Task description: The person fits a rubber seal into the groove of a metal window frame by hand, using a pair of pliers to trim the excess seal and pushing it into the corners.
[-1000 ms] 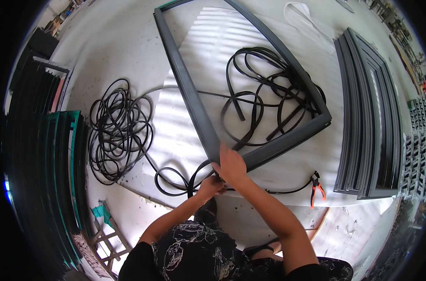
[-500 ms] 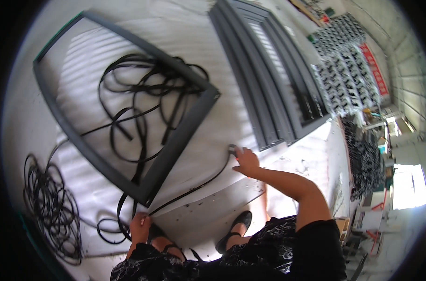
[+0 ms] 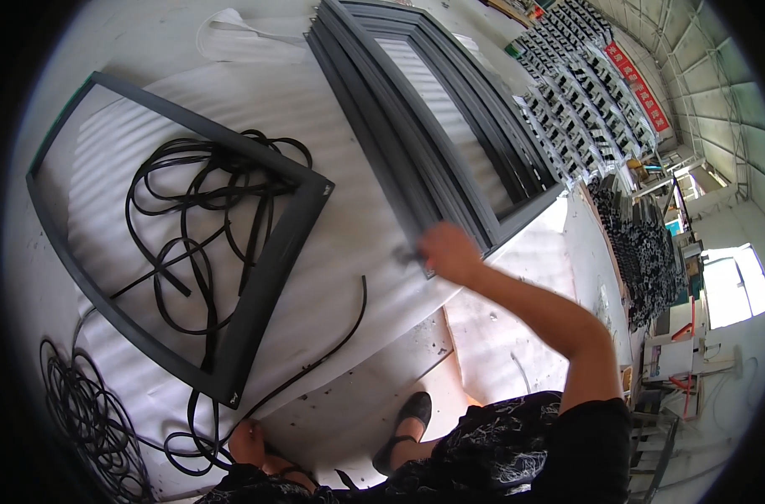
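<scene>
My left hand [image 3: 246, 442] is low in front of my legs, fingers curled closed around a black rubber strip [image 3: 311, 367]. From there the strip curves up to the right, its end lying loose on the white sheet. My right hand [image 3: 451, 254], smeared by motion, is closed on a small dark grey object [image 3: 407, 254] too blurred to identify. It hovers by the near end of a stack of dark grey frames [image 3: 382, 143]. A single dark grey frame [image 3: 275, 277] lies to the left, with a loose tangle of black strip [image 3: 199, 252] inside and under it.
A larger coil of thin black strip [image 3: 88, 420] lies at lower left. White foam sheet [image 3: 349, 244] covers the work surface. At far right stand stacked profiles [image 3: 638, 252], wrapped bundles [image 3: 580, 105], a red banner [image 3: 638, 88] and a bright window [image 3: 735, 286].
My right hand has moved up to the frame stack with the small grey object; the strip's end now lies apart from it. The view has shifted, so the frames appear further left.
</scene>
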### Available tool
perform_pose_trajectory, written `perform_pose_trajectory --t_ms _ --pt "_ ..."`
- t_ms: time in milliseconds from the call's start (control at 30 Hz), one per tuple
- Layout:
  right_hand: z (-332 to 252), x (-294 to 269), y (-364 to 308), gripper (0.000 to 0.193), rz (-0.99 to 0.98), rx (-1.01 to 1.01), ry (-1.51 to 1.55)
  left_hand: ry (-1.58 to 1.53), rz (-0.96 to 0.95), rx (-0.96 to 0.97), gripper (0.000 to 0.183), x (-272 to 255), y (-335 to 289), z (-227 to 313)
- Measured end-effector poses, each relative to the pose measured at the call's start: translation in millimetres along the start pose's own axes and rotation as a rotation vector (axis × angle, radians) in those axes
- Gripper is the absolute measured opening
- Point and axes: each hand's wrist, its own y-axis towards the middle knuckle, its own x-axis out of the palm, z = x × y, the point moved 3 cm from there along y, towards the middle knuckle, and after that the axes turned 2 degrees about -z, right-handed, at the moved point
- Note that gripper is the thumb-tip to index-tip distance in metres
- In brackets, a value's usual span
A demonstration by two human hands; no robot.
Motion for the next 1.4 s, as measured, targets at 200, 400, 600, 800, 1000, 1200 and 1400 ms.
perform_pose_trajectory --t_ms 200,400,600,800,1000,1200,1400 --pt "136.3 -34.4 -39.4 0.048 0.055 0.579 -0.190 0.177 0.120 0.017 0.017 8.3 9.7 7.1" --pt "150.7 18.8 -55.6 0.075 0.206 0.557 -0.012 0.103 0.100 0.063 0.016 13.1 7.9 -10.5" --pt "161.5 3.3 -50.2 0.067 0.182 0.541 0.135 0.125 0.134 0.082 0.013 3.7 8.2 14.3" --pt "163.1 18.0 -61.1 0.082 0.273 0.438 0.267 0.125 0.150 0.071 0.013 7.7 6.2 2.3" --pt "113.4 -18.4 -60.8 0.057 0.516 0.379 0.065 0.189 0.019 0.215 0.015 19.9 -19.2 -15.3" --pt "-51.7 -15.9 31.9 0.049 0.180 -0.153 0.163 0.287 -0.162 0.142 0.011 59.4 -17.6 2.6" --pt "-282.9 6.9 85.3 0.045 0.092 -0.704 0.353 0.172 0.101 0.157 0.018 53.7 -24.3 -0.3"
